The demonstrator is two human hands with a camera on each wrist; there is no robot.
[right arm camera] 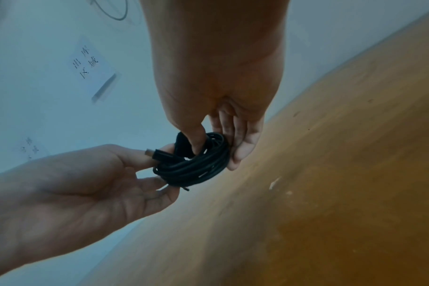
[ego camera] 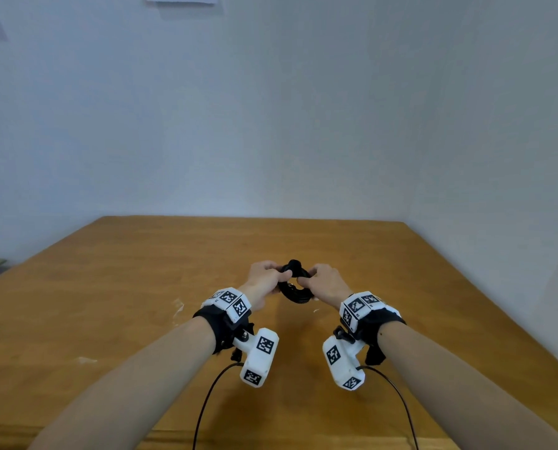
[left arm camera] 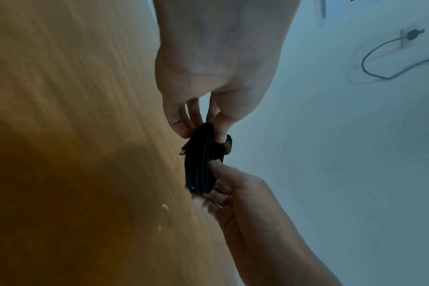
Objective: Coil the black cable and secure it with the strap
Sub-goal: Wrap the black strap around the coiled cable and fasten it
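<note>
The black cable is wound into a small coil and held up over the wooden table between both hands. My left hand pinches the coil's left side, with a metal-tipped connector lying by its thumb. My right hand grips the right side, its thumb poking through the coil and its fingers behind. A black strap sits at the coil's top, dark and bunched; I cannot tell whether it is fastened. In the left wrist view the coil shows edge-on.
White scuff marks dot the table left of my hands. Two thin black leads run from the wrist cameras toward the near edge. A pale wall with paper notes stands behind the table.
</note>
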